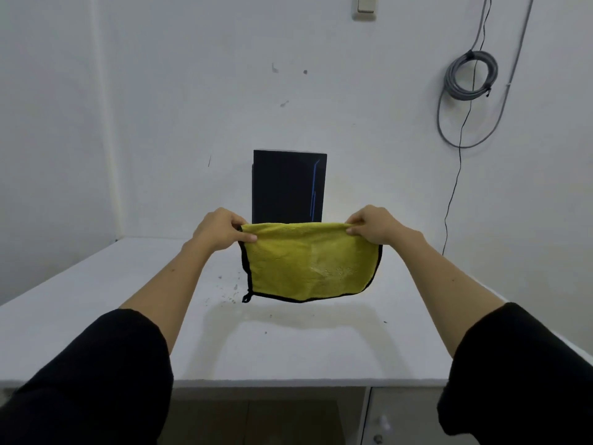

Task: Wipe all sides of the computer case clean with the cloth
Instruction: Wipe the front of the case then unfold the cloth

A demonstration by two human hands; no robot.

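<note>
A black computer case (285,184) with a thin blue line down its front stands upright at the back of the white table (128,316), against the wall. In front of it hangs a yellow cloth (308,264) with black edging, held up above the table and stretched flat. My left hand (221,229) pinches its upper left corner and my right hand (372,224) pinches its upper right corner. The cloth hides the bottom part of the case.
A coil of grey cable (470,75) hangs on the wall at the right, with a thin black wire (452,194) running down beside the table. Small dark specks (229,293) dot the tabletop. A cabinet drawer (401,419) sits under the front edge.
</note>
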